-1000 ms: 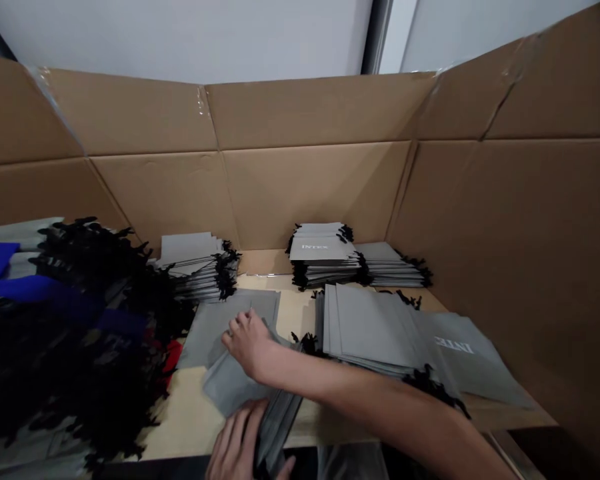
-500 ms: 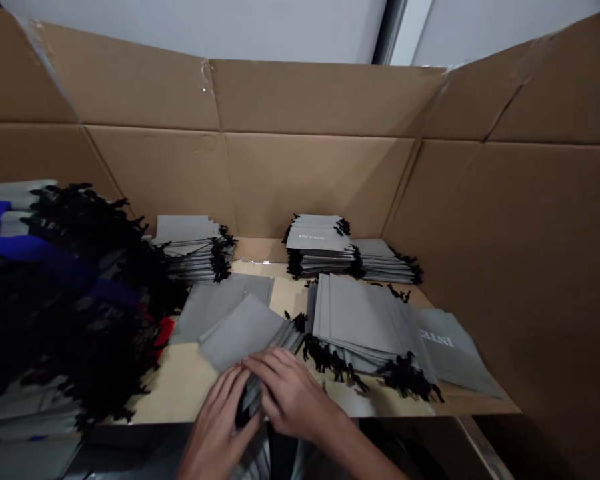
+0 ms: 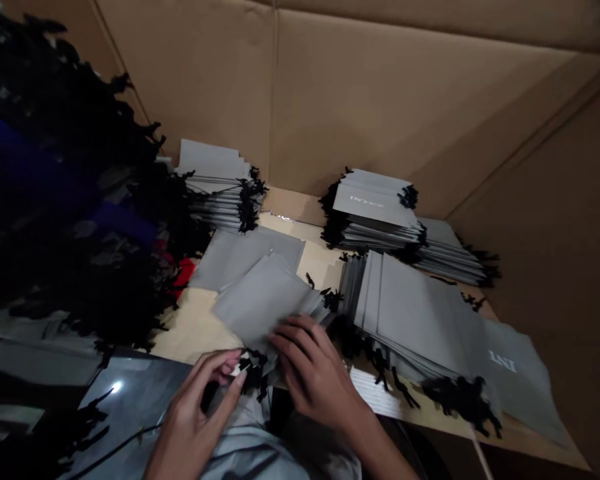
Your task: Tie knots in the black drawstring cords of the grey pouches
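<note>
Fanned gray pouches (image 3: pixel 263 297) lie on the tabletop (image 3: pixel 180 327), just beyond the two hands. Far to their left rises a dark heap of black cord ends (image 3: pixel 105 280), crossed by a blue strap (image 3: pixel 30 150); a red piece (image 3: pixel 185 275) shows at its edge, nearer the fanned pouches. Left of and in front of them, the left hand (image 3: pixel 193 410) pinches black cords (image 3: pixel 254 373) and a small pale piece between thumb and fingers. Behind them to the left stands a corded stack (image 3: pixel 210 160), and directly behind, partly covered by them, is flat gray material (image 3: pixel 230 250). At their front right edge the right hand (image 3: pixel 320 373) has its fingers bent; blur hides whether it grips anything. Behind them to the right is a printed stack (image 3: pixel 375 193). Right of them sits a large stack (image 3: pixel 420 300), with a low stack (image 3: pixel 450 250) farther back. Farthest right of them lies a lettered pouch (image 3: pixel 520 380).
</note>
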